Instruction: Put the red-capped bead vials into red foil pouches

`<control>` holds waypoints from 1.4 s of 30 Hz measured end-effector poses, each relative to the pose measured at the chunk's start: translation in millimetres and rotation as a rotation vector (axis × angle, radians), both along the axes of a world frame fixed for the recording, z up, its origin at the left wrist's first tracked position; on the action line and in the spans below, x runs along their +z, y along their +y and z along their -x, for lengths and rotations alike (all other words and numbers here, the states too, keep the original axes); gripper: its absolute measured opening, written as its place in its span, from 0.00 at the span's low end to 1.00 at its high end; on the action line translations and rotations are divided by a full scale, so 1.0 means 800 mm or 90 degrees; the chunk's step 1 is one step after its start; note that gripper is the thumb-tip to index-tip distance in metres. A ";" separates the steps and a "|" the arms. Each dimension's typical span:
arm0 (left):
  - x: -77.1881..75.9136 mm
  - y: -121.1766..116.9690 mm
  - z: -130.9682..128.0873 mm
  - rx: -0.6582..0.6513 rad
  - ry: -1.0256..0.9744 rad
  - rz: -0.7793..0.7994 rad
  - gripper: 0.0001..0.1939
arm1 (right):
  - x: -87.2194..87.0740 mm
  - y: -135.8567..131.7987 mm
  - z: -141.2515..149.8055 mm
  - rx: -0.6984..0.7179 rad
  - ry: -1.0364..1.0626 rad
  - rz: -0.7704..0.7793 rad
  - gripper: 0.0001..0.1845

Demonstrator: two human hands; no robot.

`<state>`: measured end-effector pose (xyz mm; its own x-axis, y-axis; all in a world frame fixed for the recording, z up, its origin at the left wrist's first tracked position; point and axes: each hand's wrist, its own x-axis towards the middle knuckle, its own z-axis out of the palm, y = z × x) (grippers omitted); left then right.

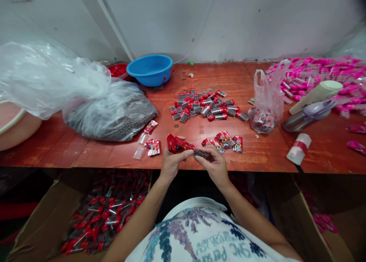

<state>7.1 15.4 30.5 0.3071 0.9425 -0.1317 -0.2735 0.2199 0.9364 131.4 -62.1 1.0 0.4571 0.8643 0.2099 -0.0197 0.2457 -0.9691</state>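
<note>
At the table's front edge my two hands meet. My left hand (173, 161) is closed on a glossy red piece with dark print (177, 144); its exact kind is not clear. My right hand (213, 163) pinches a small clear tube filled with dark beads (201, 154), held against the end of the red piece. Just behind my right hand lie several small red printed packets (224, 140). Left of my left hand are more red packets (153, 147) and small clear empty tubes (139, 152). Farther back is a loose pile of red-capped tubes with dark contents (206, 105).
A large clear bag of dark beads (114, 113) sits left, with a blue basin (150, 69) behind it. To the right stand a tied plastic bag (265, 105), a purple-lidded bottle (305, 115), a roll (299, 148) and pink items (320, 75). Below, a carton (37, 220) holds red-capped pieces.
</note>
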 end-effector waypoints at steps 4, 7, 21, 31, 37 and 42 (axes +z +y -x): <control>-0.002 0.000 0.000 -0.024 0.040 -0.018 0.13 | -0.001 0.000 0.008 0.000 0.056 0.022 0.12; -0.002 -0.003 -0.002 -0.044 0.040 -0.001 0.12 | 0.001 0.000 0.015 0.026 0.201 0.064 0.14; -0.010 0.000 -0.011 0.032 0.063 0.088 0.15 | -0.020 0.012 0.002 0.016 0.074 0.116 0.21; -0.022 -0.002 -0.019 0.001 0.055 0.147 0.14 | -0.026 0.006 -0.010 0.071 -0.082 0.094 0.24; -0.031 -0.008 -0.021 -0.081 0.054 0.202 0.13 | -0.046 0.011 -0.016 0.062 -0.041 0.114 0.19; -0.045 0.000 -0.017 -0.061 -0.068 0.319 0.13 | -0.058 0.006 -0.058 -0.066 -0.128 0.163 0.17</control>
<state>20.7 15.2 -5.9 0.4250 0.7394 -0.5222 -0.3188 0.6622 0.6781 177.9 -57.3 -45.6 0.5172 0.8515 0.0861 0.1897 -0.0159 -0.9817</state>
